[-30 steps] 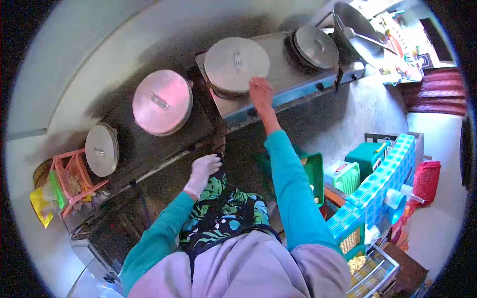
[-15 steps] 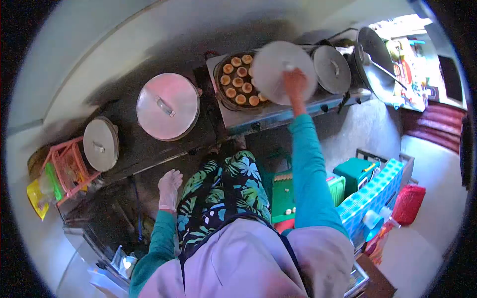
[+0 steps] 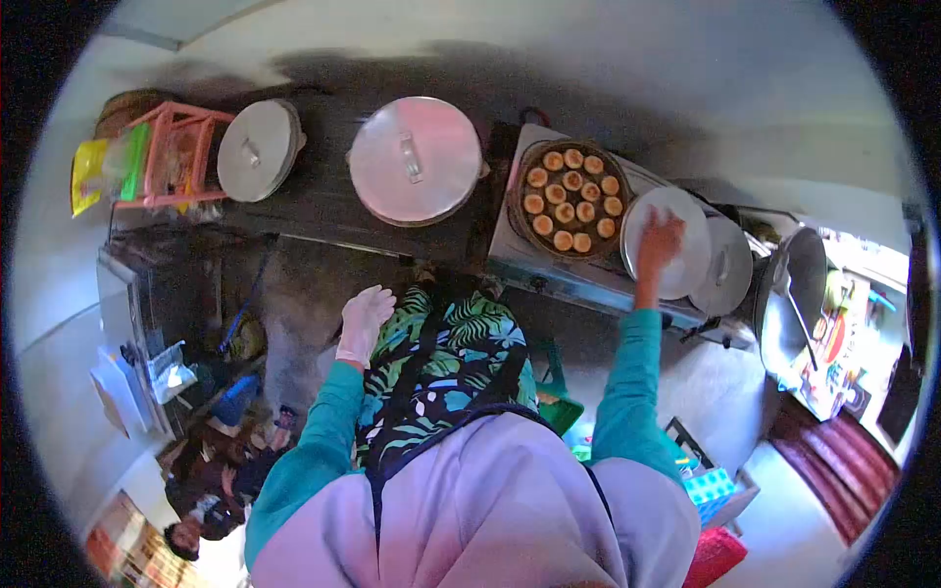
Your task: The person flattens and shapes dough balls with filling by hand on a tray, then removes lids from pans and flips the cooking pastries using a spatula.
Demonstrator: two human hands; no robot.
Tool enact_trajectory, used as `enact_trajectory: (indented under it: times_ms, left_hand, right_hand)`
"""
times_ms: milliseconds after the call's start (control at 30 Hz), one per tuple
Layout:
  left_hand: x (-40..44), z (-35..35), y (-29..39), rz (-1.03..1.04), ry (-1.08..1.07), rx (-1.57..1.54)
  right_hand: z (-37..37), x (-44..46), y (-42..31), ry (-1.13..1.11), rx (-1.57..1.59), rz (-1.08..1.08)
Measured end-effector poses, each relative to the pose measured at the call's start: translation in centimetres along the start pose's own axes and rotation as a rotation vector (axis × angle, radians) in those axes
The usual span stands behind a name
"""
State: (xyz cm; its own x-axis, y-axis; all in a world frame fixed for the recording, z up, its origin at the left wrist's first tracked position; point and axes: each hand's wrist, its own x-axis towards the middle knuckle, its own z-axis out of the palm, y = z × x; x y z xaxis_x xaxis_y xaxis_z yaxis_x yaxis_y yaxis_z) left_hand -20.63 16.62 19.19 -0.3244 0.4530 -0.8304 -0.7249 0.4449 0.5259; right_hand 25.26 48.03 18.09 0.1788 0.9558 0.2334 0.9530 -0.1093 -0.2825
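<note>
Now 16 buns (image 3: 565, 212), L hand (image 3: 365, 318) open & empty, R hand (image 3: 662, 242) over 1 lid (image 3: 684, 276), grip unclear

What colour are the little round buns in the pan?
The buns are golden-brown with paler edges, clearest in the head view.

Lid (image 3: 692, 257) partly hidden under right hand (image 3: 661, 241); grip unclear.

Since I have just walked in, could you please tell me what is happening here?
The person's bare right hand is at a pale round lid beside an open pan of browned round cakes on the stove; whether it grips the lid is unclear. The gloved left hand holds nothing visible.
</note>
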Motion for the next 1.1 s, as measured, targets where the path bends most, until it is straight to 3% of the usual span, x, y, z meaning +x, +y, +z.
enact_trajectory:
  times_ms: [33, 133, 167, 233, 433, 500, 533, 567, 600, 633, 667, 700, 733, 767, 800, 833, 900, 1000, 1100]
  left_hand:
    - [-0.2, -0.2, 0.1, 0.011, 0.0, 0.012]
    - [0.6, 0.0, 1.2, -0.014, 0.014, -0.033]
    - [0.8, 0.1, 1.6, -0.027, -0.002, -0.08]
    - [0.6, -0.3, 3.1, -0.008, -0.023, -0.081]
    - [2.2, -7.6, 7.9, -0.003, -0.107, -0.118]
    - [3.3, -10.7, 9.7, 0.188, -0.189, 0.144]
    - [3.8, -11.9, 10.9, 0.162, -0.222, 0.156]
    - [4.3, -12.9, 12.4, 0.094, -0.114, 0.053]
    - [5.0, -13.9, 13.9, 0.028, 0.006, -0.049]
    - [6.0, -15.0, 15.0, 0.018, -0.004, -0.042]
    - [7.1, -16.3, 16.1, 0.009, -0.011, -0.031]
    - [8.1, -17.6, 16.7, 0.002, -0.015, -0.018]
    - [9.6, -18.9, 17.0, -0.042, 0.034, -0.052]
    - [9.8, -18.8, 17.1, -0.046, 0.034, -0.049]
    - [9.8, -18.5, 17.3, -0.043, 0.041, -0.054]
    - [9.7, -18.3, 17.5, -0.033, 0.058, -0.067]
    - [8.4, -17.2, 17.1, 0.009, 0.044, -0.01]
    - [7.5, -15.0, 15.7, -0.005, 0.071, 0.024]
    - [5.7, -13.3, 13.4, 0.034, 0.106, 0.011]
  right_hand:
    - [-0.7, -0.9, -6.3, -0.069, 0.164, -0.117]
    - [6.9, -4.7, -20.2, -0.101, 0.675, -0.749]
    - [4.9, -6.2, -25.7, -0.304, 0.47, -0.657]
    - [8.6, -8.7, -33.9, -0.448, 0.351, -0.49]
    - [10.6, -11.3, -39.1, -0.418, 0.207, -0.285]
    - [9.3, -10.5, -37.4, -0.524, 0.217, -0.237]
    - [7.1, -10.5, -36.2, -0.389, 0.197, -0.284]
    - [4.9, -10.3, -34.5, -0.253, 0.18, -0.342]
    - [3.5, -9.7, -32.0, -0.267, 0.211, -0.232]
    - [2.0, -9.3, -29.1, -0.281, 0.247, -0.125]
    - [7.1, -10.2, -22.3, -0.026, -0.231, -0.2]
    - [0.2, -8.5, -21.2, -0.072, -0.231, -0.083]
    - [0.4, -7.7, -16.2, 0.208, -0.272, -0.105]
    - [1.7, -7.2, -8.7, 0.25, -0.575, -0.207]
    - [0.2, -6.5, -4.6, 0.172, -0.687, -0.17]
    - [0.9, -5.0, 0.0, 0.073, -0.607, 0.128]
    - [1.7, -4.3, 7.4, 0.085, -0.668, 0.057]
    - [1.0, -1.8, 8.7, -0.13, -0.623, 0.209]
    - [3.1, -0.9, 11.6, -0.151, -0.585, 0.158]
